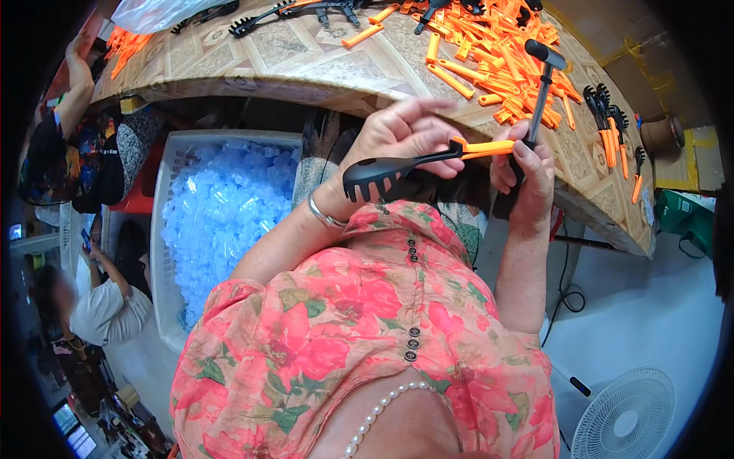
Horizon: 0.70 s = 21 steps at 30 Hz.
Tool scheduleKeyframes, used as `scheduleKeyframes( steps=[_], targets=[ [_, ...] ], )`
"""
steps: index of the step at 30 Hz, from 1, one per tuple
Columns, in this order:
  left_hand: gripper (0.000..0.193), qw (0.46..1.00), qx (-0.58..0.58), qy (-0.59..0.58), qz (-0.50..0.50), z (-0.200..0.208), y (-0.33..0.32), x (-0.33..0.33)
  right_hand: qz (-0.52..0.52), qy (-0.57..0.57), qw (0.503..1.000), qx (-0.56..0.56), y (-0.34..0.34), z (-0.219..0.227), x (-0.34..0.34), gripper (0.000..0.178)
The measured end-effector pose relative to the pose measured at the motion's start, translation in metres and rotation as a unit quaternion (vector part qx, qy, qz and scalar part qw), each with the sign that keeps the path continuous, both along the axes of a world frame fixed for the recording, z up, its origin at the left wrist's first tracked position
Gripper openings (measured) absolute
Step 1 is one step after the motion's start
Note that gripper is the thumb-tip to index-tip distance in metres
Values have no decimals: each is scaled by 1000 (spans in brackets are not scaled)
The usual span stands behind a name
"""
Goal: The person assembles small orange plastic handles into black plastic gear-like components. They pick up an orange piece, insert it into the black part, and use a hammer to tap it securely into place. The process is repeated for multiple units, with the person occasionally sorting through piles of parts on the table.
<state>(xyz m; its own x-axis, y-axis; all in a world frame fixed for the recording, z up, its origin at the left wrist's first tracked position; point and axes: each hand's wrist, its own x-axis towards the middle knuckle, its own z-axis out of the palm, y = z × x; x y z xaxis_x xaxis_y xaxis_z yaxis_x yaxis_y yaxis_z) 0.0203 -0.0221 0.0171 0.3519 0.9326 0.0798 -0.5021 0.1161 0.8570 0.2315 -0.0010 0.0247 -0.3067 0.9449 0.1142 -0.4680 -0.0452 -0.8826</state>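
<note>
A black spaghetti server [378,174] with an orange handle [489,148] lies crosswise before my chest, its toothed head to the left. My left hand [405,138] is at its neck, thumb and lower fingers around it, while the upper fingers stretch out, blurred. My right hand [529,172] is closed around a small hammer [546,80], whose dark head points up above the table edge. The far end of the orange handle touches the fingers of that same hand.
Loose orange handles [497,61] pile up on the patterned table [306,65]. Finished-looking black-and-orange utensils [609,134] lie at its right. A white crate [162,222] of bluish clear plastic pieces stands left. A white fan [625,421] is lower right. Another person's arm [75,88] reaches in far left.
</note>
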Motion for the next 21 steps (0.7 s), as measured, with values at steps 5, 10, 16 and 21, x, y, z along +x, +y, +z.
scheduleKeyframes(
  steps=[5,10,16,21],
  targets=[
    [79,956,-127,-104,-242,-11,-2,-13,-18,-140,989,52,12,-2,12,21],
    [61,955,-114,-113,-249,-6,-4,-15,10,-210,976,59,26,-8,12,22],
    [48,970,-121,-45,-205,-19,4,-16,-31,-248,966,67,33,-9,-2,31],
    [25,983,-83,159,-50,-29,13,-18,-84,-352,924,124,24,-19,-5,34]
  ],
)
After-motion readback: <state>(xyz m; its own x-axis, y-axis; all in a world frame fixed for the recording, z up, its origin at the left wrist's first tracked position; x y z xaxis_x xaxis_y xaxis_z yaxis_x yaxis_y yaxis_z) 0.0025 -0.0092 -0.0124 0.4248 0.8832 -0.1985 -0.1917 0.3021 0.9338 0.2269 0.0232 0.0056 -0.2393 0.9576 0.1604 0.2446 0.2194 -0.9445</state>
